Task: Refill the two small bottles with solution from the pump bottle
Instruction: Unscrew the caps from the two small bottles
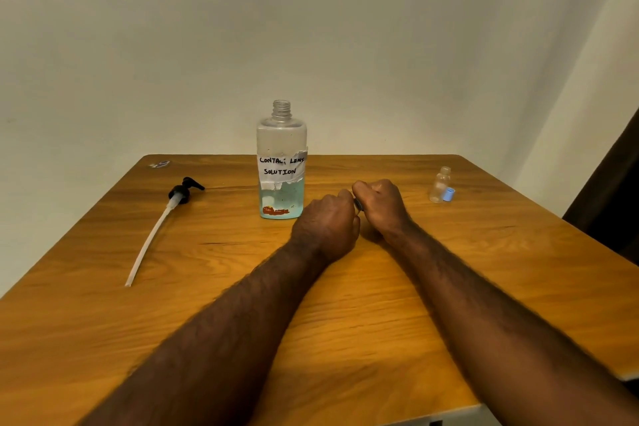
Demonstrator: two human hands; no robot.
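Left hand (325, 228) and right hand (380, 206) curl together round a mostly hidden dark-capped item (358, 205); the uncapped pump bottle (281, 149) stands upright just far-left of them, nearer the left hand.

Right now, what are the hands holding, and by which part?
The left hand and right hand grip one small, mostly hidden dark thing; which part cannot be told.

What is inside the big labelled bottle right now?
In the labelled bottle, pale blue liquid fills the lower part, with reddish bits at the bottom. The paper label covers the middle, so the exact level is hidden.
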